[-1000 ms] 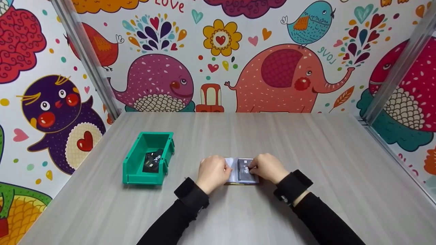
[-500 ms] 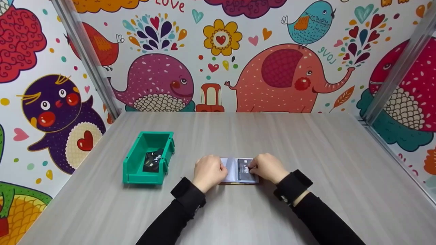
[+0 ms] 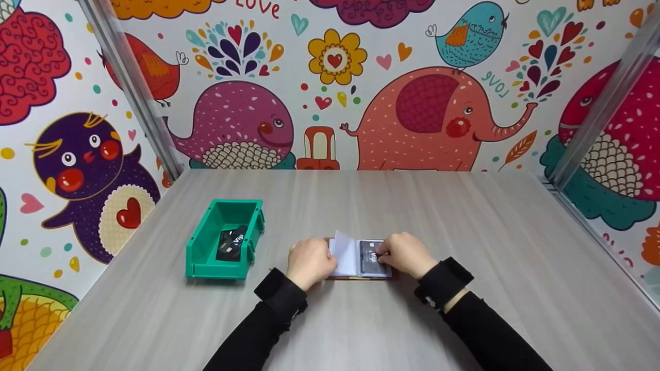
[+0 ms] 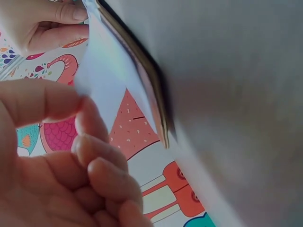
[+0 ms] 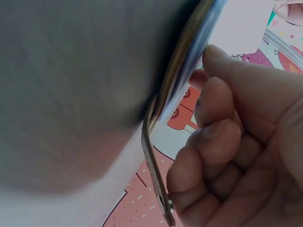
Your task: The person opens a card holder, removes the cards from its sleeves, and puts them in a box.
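Where the card holder [image 3: 357, 267] lay: open, near side of the table [image 3: 356, 324].
VIP card [image 3: 367, 263]: holder's right half; right hand [image 3: 410, 254] bent its fingers there, pinch unclear.
Left hand [image 3: 311, 262]: fingers curled at left pages [image 3: 344, 264], grip unclear.
Raised leaf [image 3: 342, 240]: probably wanted slow flattening.

A wall [image 3: 281, 56] stands behind a table [image 3: 464, 221]. On the table's left side sits a bin [image 3: 216, 271] with cards [image 3: 230, 246] in it; to its right lies an open card holder [image 3: 346, 263], between left hand [image 3: 310, 264] and right hand [image 3: 407, 253].
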{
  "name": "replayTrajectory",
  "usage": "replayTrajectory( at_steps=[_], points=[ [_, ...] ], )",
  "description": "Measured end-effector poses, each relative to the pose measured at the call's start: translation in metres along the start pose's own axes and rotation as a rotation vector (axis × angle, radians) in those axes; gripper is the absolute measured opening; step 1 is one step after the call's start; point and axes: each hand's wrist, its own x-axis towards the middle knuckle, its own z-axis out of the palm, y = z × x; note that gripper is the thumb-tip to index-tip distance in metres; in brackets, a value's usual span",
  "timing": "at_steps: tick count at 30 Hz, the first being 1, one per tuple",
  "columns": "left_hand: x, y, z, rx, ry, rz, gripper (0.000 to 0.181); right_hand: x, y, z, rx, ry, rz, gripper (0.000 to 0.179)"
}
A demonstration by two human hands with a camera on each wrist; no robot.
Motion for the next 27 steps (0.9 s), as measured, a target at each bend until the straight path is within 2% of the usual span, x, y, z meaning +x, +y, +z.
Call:
replayTrajectory(
  at_steps=[13, 27],
  points=[
    [0.0007, 0.0021, 0.0008, 0.098, -0.076, -0.050, 0.017, -0.0003, -0.0003, 0.0004, 0.005, -0.002, 0.018, 0.013],
    [0.0041, 0.0054, 0.0025, 0.139, -0.161, -0.100, 0.010, -0.0004, -0.0009, -0.0003, -0.001, 0.000, 0.016, 0.014]
  ],
)
